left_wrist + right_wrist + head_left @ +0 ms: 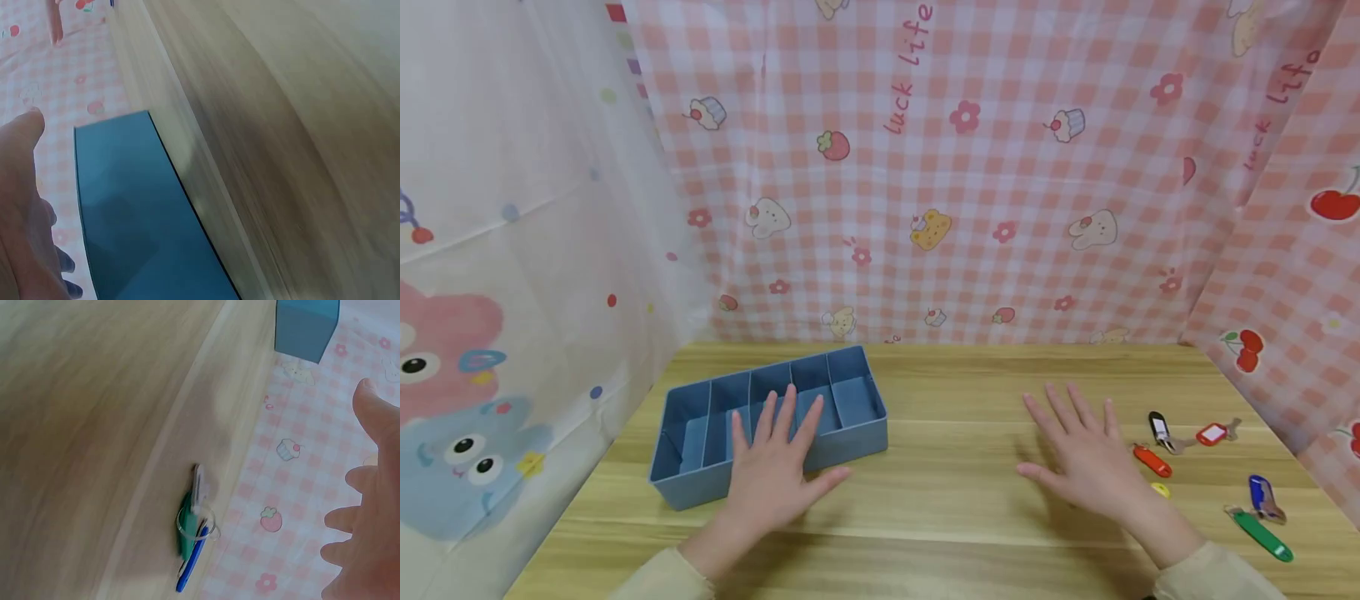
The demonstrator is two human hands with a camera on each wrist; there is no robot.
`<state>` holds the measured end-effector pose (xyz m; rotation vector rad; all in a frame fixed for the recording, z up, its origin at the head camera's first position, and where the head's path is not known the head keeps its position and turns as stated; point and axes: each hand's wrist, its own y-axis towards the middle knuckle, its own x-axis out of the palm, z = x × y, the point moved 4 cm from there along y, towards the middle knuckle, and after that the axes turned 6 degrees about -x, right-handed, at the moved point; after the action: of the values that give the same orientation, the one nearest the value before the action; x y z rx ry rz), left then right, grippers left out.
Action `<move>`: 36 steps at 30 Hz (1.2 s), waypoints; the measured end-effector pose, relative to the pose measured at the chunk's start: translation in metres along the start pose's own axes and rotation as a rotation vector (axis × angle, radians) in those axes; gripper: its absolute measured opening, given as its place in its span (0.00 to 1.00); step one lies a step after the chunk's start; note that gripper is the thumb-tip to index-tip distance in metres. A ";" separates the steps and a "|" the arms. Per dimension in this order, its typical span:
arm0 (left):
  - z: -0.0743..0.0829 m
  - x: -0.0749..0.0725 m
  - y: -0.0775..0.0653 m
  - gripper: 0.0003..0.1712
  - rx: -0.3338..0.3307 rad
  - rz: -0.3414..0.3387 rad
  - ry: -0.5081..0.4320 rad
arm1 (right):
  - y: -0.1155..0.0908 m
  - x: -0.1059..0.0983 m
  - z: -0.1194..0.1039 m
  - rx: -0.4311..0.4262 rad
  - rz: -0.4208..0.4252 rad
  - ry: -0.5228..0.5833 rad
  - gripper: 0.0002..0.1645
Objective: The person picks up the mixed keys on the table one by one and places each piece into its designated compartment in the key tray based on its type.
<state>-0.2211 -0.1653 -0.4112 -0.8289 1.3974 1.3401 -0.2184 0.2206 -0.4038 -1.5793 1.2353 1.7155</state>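
Note:
My left hand (771, 479) is spread over the front of a blue-grey divided box (850, 442), fingers straight and holding nothing. The box's side (137, 206) fills the lower part of the left wrist view beside that hand. Over the table's right half, my right hand (1086, 462) has its fingers spread, with nothing in it. Several keys with coloured tags lie right of it: a black tag (1158, 427), a red tag (1212, 434), an orange-red tag (1152, 461), a blue tag (1262, 493) and a green tag (1262, 536). A yellow tag (1161, 490) is partly hidden behind the right wrist.
The wooden table (955, 500) is bounded at the back by a pink checked cloth (970, 275). A white printed curtain (572, 292) hangs on the left, and a cherry-printed cloth (1285, 333) on the right. Thin walls divide the box into several compartments.

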 end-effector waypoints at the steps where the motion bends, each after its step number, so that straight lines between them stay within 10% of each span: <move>1: -0.003 -0.001 -0.001 0.57 0.000 0.007 0.006 | -0.001 -0.001 0.001 0.003 0.003 -0.001 0.55; 36: -0.094 -0.047 -0.014 0.53 -0.138 0.107 -0.040 | -0.050 -0.020 0.065 0.037 0.136 -0.026 0.59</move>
<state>-0.2128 -0.2661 -0.3805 -0.8221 1.3457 1.5414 -0.2056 0.3039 -0.4043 -1.4774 1.3820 1.7794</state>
